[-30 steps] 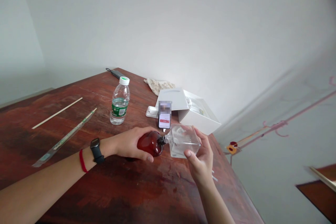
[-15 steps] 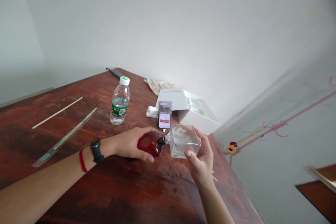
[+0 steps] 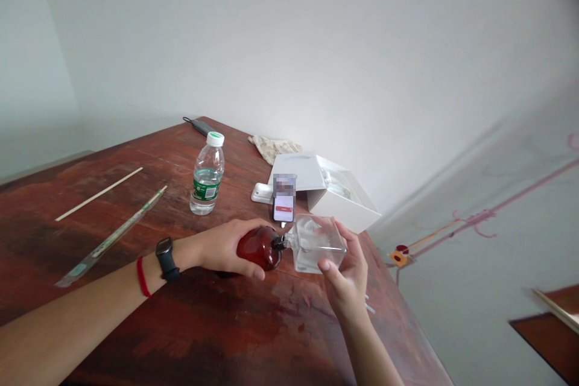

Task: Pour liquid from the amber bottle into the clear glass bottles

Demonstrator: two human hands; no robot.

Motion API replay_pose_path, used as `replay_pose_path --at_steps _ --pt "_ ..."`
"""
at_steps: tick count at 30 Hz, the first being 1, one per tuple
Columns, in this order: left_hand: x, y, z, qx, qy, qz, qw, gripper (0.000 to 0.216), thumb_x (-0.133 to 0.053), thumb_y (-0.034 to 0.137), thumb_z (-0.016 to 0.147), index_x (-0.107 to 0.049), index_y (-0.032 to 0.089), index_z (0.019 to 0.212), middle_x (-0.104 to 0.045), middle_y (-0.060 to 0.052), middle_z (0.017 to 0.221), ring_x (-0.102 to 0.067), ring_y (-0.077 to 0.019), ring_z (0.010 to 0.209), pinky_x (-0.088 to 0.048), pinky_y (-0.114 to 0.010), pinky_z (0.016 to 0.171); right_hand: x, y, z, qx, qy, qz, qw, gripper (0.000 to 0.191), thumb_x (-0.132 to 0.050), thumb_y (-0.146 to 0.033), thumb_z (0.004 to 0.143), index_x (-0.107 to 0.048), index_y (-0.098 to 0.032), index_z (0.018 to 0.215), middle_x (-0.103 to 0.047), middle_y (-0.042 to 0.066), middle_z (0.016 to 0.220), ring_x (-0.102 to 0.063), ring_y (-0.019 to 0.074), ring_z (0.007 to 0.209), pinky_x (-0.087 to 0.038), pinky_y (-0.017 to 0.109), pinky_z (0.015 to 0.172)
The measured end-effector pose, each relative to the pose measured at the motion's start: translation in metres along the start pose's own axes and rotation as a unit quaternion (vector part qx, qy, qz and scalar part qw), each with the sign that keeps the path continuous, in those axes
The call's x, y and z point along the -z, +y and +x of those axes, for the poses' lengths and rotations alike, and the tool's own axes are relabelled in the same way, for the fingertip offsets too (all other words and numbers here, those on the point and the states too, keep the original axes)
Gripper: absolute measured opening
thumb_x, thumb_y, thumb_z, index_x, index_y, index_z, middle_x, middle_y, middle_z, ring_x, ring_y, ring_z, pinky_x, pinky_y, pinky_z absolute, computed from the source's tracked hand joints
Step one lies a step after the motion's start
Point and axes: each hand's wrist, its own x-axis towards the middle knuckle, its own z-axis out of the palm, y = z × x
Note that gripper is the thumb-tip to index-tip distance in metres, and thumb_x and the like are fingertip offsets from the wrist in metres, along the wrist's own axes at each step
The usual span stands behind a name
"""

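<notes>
My left hand [image 3: 228, 247] is wrapped round a reddish-brown bottle [image 3: 260, 248] whose dark threaded neck points right. Opposite it, my right hand [image 3: 348, 265] grips a clear square glass bottle [image 3: 319, 244] lying tilted on its side, neck to the left. The two bottle mouths meet or nearly meet between my hands; whether they touch I cannot tell. Just beyond the bottles, a phone [image 3: 283, 202] with a lit, partly blurred screen leans upright. Both bottles are held above the wooden table [image 3: 217, 325].
A capped water bottle [image 3: 207, 178] with a green label stands behind my left hand. To the left lie a bare wooden stick [image 3: 99, 194] and a wrapped one [image 3: 113, 236]. An open white box [image 3: 344, 208], a cloth [image 3: 274, 148] and a grey device [image 3: 199, 126] are further back.
</notes>
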Motion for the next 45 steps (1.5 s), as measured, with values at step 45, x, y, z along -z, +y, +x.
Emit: replay_pose_path --at_steps 45 --pt "-0.0002 0.0007 -0.0001 0.011 -0.003 0.000 1.000 0.082 -0.097 0.055 0.071 -0.064 0.026 0.140 -0.077 -0.009 0.136 -0.074 -0.0349 0.122 -0.055 -0.041 0.105 -0.0020 -0.0053 -0.0007 0.003 0.003 -0.004 1.000 0.067 -0.098 -0.043 0.075 -0.072 -0.029 0.135 -0.079 0.013 0.134 -0.077 0.0350 0.119 -0.065 0.047 0.093"
